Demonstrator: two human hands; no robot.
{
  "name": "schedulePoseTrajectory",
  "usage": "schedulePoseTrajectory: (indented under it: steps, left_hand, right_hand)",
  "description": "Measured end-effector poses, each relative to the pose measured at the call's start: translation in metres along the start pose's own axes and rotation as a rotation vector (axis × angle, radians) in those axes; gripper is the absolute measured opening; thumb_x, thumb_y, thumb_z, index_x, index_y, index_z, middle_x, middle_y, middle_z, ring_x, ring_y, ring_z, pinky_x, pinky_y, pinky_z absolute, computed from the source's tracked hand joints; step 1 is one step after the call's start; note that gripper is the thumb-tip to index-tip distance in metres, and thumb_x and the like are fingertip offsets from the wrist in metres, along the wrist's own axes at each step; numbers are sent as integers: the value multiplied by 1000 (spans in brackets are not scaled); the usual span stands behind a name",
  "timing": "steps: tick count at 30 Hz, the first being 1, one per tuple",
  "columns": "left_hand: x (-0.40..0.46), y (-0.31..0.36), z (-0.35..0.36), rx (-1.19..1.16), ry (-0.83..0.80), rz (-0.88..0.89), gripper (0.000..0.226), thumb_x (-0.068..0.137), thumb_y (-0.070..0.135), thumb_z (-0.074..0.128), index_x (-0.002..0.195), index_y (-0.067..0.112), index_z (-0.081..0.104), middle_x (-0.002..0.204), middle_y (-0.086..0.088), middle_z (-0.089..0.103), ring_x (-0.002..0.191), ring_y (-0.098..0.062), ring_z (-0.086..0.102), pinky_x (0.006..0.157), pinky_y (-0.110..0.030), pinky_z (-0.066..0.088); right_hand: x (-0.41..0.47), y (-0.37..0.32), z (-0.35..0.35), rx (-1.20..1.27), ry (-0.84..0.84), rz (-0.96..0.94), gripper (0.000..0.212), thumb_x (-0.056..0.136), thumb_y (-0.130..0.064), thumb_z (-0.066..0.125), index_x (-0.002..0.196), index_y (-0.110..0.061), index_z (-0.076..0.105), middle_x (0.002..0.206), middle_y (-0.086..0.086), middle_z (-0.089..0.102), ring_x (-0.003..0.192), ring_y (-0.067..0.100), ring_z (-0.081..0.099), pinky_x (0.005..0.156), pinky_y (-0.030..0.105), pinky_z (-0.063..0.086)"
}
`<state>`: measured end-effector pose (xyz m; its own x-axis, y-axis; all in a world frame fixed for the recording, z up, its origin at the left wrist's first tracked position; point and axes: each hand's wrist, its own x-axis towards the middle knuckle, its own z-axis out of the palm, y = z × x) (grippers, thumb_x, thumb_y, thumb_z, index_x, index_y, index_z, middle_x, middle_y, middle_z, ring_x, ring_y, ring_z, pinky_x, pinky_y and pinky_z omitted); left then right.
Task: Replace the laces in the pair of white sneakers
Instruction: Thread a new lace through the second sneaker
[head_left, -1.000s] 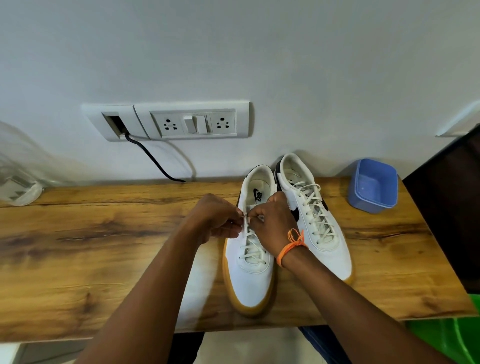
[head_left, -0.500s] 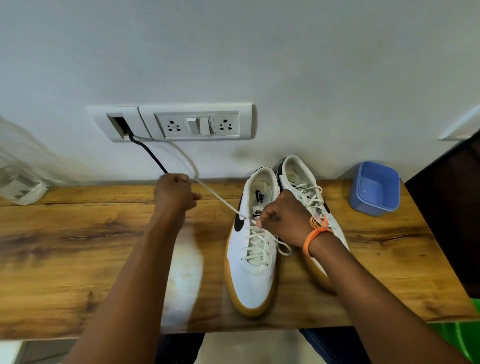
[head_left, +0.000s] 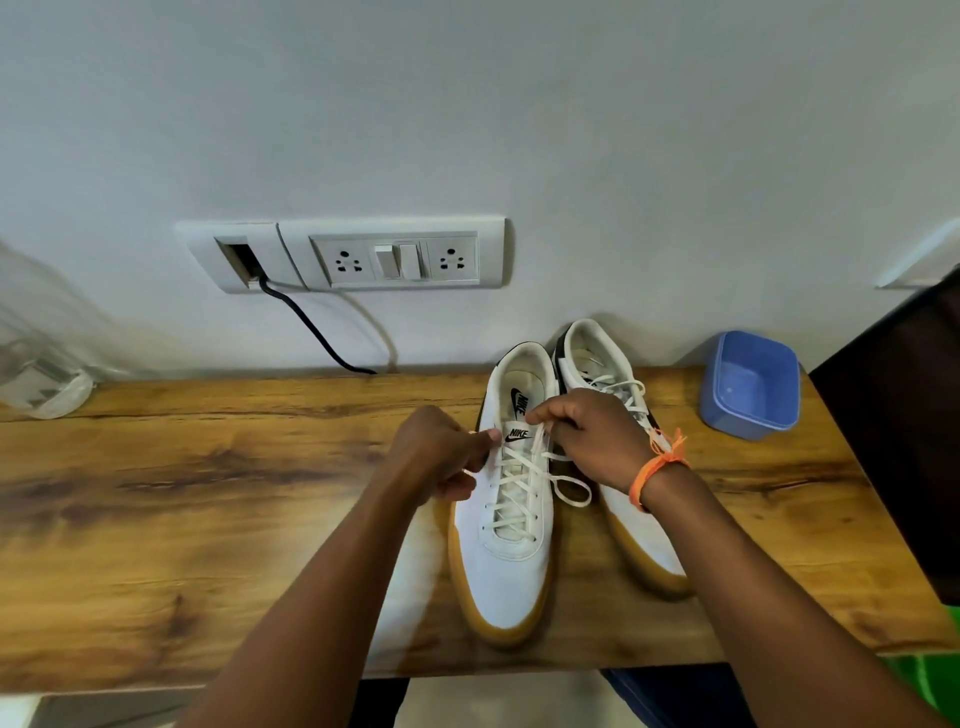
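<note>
Two white sneakers with gum soles stand side by side on the wooden table (head_left: 208, 519), toes toward me. The left sneaker (head_left: 506, 561) has a cream lace (head_left: 519, 488) crossed through its eyelets, with a loose loop lying off its right side. My left hand (head_left: 441, 457) is at the shoe's left upper edge, fingers curled; whether it holds lace is hidden. My right hand (head_left: 592, 436), with an orange wrist thread, pinches the lace above the tongue. The right sneaker (head_left: 639, 525) is laced and partly hidden behind my right hand.
A blue plastic box (head_left: 748, 382) sits at the table's back right. A white socket panel (head_left: 395, 260) is on the wall, with a black cable (head_left: 311, 327) dropping behind the table. A clear container (head_left: 41, 384) stands at the far left. A dark object borders the right edge.
My left hand, which had pulled the lace out far to the left, has come back to the left sneaker's side. My right hand stays at the tongue, still pinching lace.
</note>
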<state>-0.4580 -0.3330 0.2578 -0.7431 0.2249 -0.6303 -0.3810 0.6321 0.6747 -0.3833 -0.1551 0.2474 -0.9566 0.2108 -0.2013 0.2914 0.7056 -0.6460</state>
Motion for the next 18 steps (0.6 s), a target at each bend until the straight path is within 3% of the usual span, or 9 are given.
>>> schedulePoseTrajectory:
  steps: [3,6,13,16,18]
  left_hand:
    - [-1,2,5,-162,4,39,30,83,14,79,85,-12,66,77,-22,68,60,-24,60,45,-24,53]
    - [0,4,3,-234,47,73,14,85,0,73,78,-7,63,68,-19,63,48,-21,57,45,-23,47]
    - [13,-1,-51,-531,585,219,19,94,18,67,77,9,68,78,-6,66,54,-14,57,51,-24,47]
    - [17,-5,-50,-499,472,128,24,94,25,67,85,3,68,78,-12,63,52,-16,54,45,-24,44]
    - [18,-9,-40,-324,330,29,37,93,36,67,87,-1,63,78,-14,62,53,-21,58,46,-27,48]
  right_hand:
    - [0,0,0,-53,3,-9,33,92,-11,51,106,-30,74,105,-3,70,95,16,64,85,40,52]
    - [-1,1,-3,-65,1,-13,33,92,-9,51,104,-28,75,102,-2,70,89,18,65,81,41,53]
    - [-4,0,-6,-64,10,-27,34,90,-3,52,101,-24,77,108,0,69,96,20,64,86,37,52]
    - [-4,0,-7,-46,14,-17,35,90,-2,51,99,-23,77,106,0,69,93,19,65,85,36,53]
    - [-4,0,-6,-37,16,-9,37,89,-1,50,98,-24,77,103,-1,69,87,18,66,82,35,53]
